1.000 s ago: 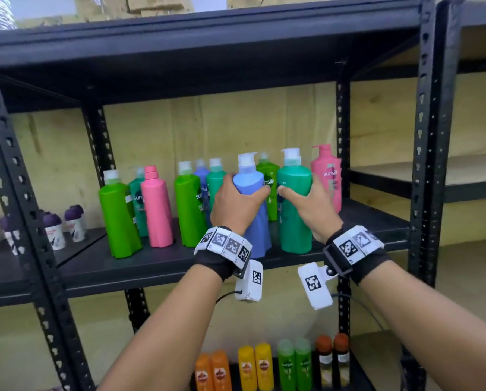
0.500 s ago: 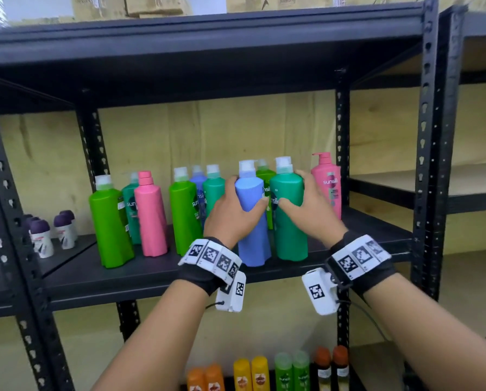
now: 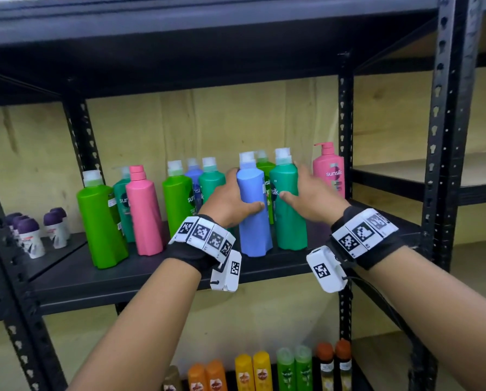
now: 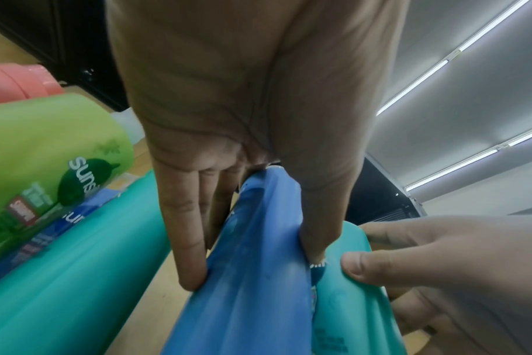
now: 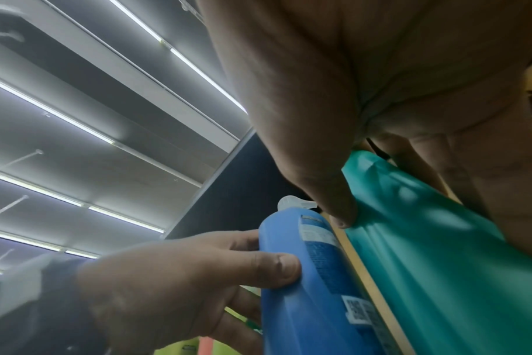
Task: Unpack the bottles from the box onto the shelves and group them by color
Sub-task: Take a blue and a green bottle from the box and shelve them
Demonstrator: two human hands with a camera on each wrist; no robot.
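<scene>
Faced a plywood wall [image 3: 236, 122] through a black rack [image 3: 445, 136]. Found the middle shelf [image 3: 151, 272] crowded with upright bottles in mixed colours: lime bottle [image 3: 100, 221] and pink bottle [image 3: 144, 213] at the left, pump bottle [image 3: 330, 170] far right. Gripped the blue bottle [image 3: 254, 215], upright near the shelf's front edge, with the left hand [image 3: 227, 204]: thumb across the front, fingers wrapped round the far side. Clasped the teal bottle [image 3: 288, 210], just right of the blue one, with the right hand [image 3: 312, 198]: thumb pressed on the front, fingers round the back. Glimpsed small purple-capped roll-ons [image 3: 30, 235] on the neighbouring shelf at the left, and orange, yellow and green bottles [image 3: 253, 371] on the shelf below.
</scene>
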